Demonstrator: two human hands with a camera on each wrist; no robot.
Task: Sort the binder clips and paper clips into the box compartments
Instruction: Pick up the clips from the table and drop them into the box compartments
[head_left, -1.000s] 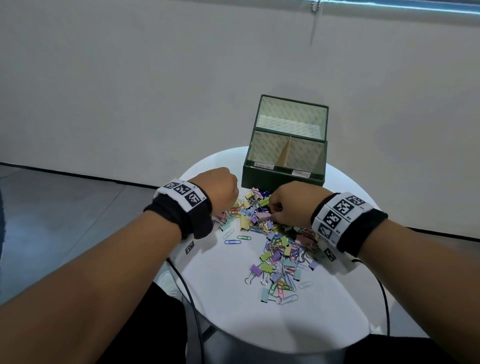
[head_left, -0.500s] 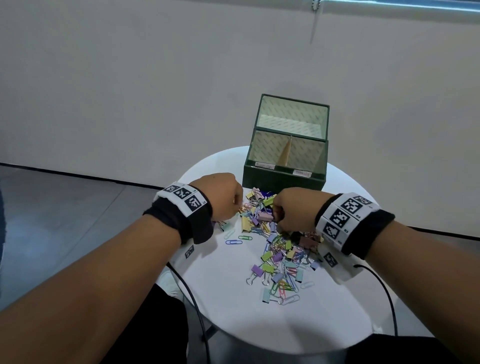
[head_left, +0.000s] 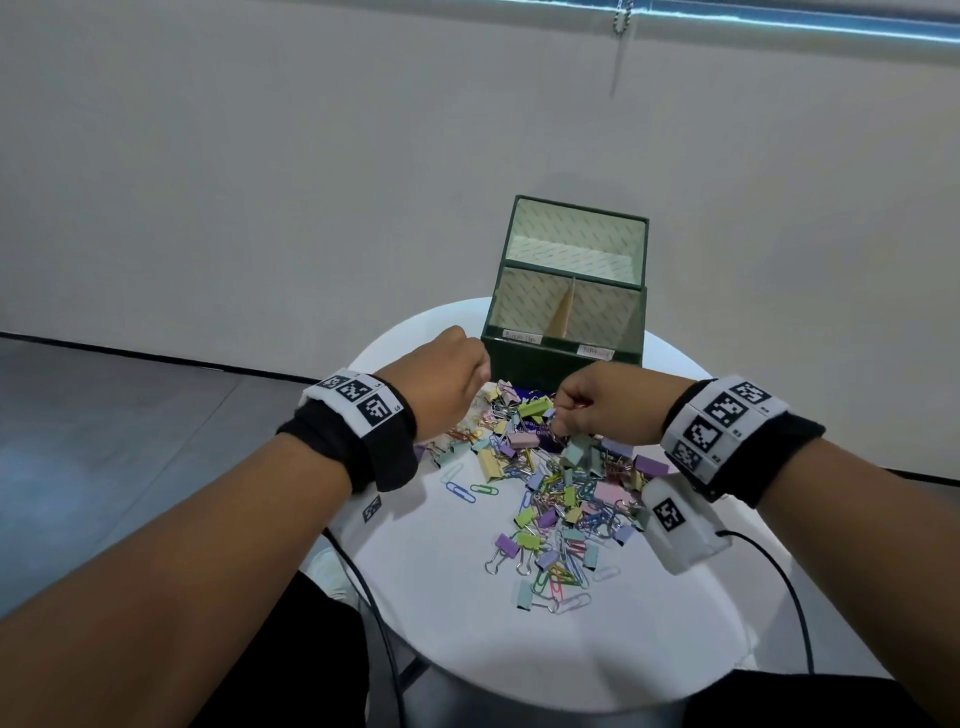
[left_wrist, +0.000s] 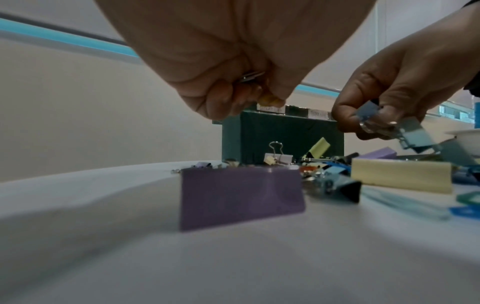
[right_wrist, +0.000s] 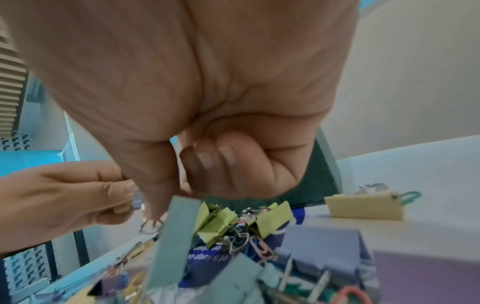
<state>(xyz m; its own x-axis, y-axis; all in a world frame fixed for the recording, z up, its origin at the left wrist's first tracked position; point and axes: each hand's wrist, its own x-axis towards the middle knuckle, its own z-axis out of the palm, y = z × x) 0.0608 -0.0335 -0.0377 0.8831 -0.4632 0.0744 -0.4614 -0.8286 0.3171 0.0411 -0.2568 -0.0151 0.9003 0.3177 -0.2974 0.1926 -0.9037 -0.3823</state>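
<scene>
A dark green box (head_left: 540, 364) with a rear compartment and two labelled front compartments stands at the far side of the round white table (head_left: 457, 613). A pile of pastel binder clips and paper clips (head_left: 561, 483) lies in front of it. My left hand (head_left: 480, 371) hovers over the pile's left edge, fingers curled round a small binder clip (left_wrist: 270, 100), seen as a yellow piece and a metal handle. My right hand (head_left: 563, 415) pinches a teal binder clip (right_wrist: 176, 236) that hangs above the pile (right_wrist: 259, 246). All box compartments look empty.
A large purple binder clip (left_wrist: 241, 195) stands apart at the pile's left. Several paper clips (head_left: 467, 488) lie loose at the pile's left edge. Black cables (head_left: 374, 613) run off the table's near edge. A grey wall stands close behind the box.
Both hands have risen off the pile and come a little nearer the box. The right hand now has the teal clip lifted clear of the heap.
</scene>
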